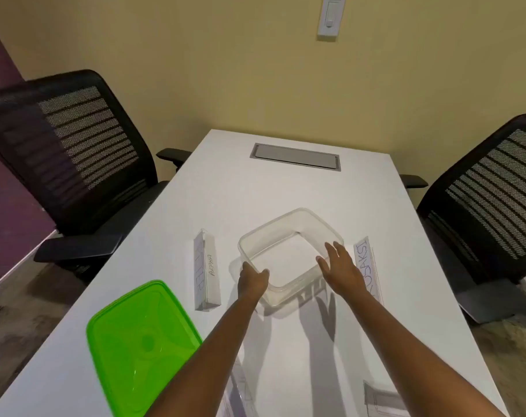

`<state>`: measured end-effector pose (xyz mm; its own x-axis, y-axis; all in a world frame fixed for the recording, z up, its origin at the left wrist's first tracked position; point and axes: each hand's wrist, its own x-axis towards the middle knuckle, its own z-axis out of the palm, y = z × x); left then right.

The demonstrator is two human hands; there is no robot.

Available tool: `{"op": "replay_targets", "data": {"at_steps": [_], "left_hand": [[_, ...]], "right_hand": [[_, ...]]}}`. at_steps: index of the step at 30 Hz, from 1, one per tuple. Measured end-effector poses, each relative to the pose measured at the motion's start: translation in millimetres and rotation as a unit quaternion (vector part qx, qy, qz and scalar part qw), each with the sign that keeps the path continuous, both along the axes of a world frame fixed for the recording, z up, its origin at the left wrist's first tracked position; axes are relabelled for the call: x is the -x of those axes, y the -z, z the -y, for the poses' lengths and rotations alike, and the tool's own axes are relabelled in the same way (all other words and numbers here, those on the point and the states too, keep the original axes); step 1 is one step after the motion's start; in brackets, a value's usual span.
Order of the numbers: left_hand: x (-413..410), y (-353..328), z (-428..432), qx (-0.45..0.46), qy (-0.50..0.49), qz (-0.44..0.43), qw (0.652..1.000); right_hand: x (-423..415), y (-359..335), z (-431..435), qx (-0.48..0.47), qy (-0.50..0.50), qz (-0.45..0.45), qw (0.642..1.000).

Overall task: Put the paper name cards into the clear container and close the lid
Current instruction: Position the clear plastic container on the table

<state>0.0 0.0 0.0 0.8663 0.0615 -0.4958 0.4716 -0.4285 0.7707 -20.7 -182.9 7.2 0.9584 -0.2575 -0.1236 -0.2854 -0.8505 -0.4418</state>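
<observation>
— Reaching across a white table (285, 188), a person is bringing both bare hands to the clear container (292, 254), which is sitting open and seemingly empty near the table's middle. What is each hand doing?

— The left hand (252, 281) is curling over the container's near-left rim, fingers gripping the edge. The right hand (340, 267) is spreading open, fingers apart, resting against the container's right wall or hovering just by it; which of the two I cannot tell.

— And where are the paper name cards lying?

— One folded name card (207, 273), marked "ALPHA", is lying just left of the container, apart from it. A second name card (366, 266) is lying to the right, partly hidden behind the right hand and forearm. Two more cards are showing at the bottom edge: one (382, 398) on the near right, another (240, 389) blurred between the forearms.

— Is the lid on?

— No, the green lid (138, 347) is lying flat on the table's near-left side, well apart from the container, its right edge running under the left forearm. Two black mesh chairs are flanking the table, one at the left (72, 155) and one at the right (490, 200), and a grey cable hatch (295, 156) is sitting at the far end
</observation>
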Motion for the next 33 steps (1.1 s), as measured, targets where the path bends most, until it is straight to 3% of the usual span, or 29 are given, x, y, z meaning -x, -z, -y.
{"op": "replay_targets", "data": {"at_steps": [9,14,33], "left_hand": [[-24.9,12.6,-2.6,-0.050,0.007,-0.010,0.999],[-35.4,14.0,-6.6,-0.067,0.016,-0.007,0.998],[-16.3,9.0,-17.5,-0.038,-0.051,0.006,0.998]], "right_hand": [[-45.4,4.3,35.1,-0.011,0.032,-0.048,0.998],[-54.0,9.3,50.7,-0.065,0.063,-0.089,0.992],[8.5,20.6,52.1,-0.185,0.189,0.005,0.964]]}}
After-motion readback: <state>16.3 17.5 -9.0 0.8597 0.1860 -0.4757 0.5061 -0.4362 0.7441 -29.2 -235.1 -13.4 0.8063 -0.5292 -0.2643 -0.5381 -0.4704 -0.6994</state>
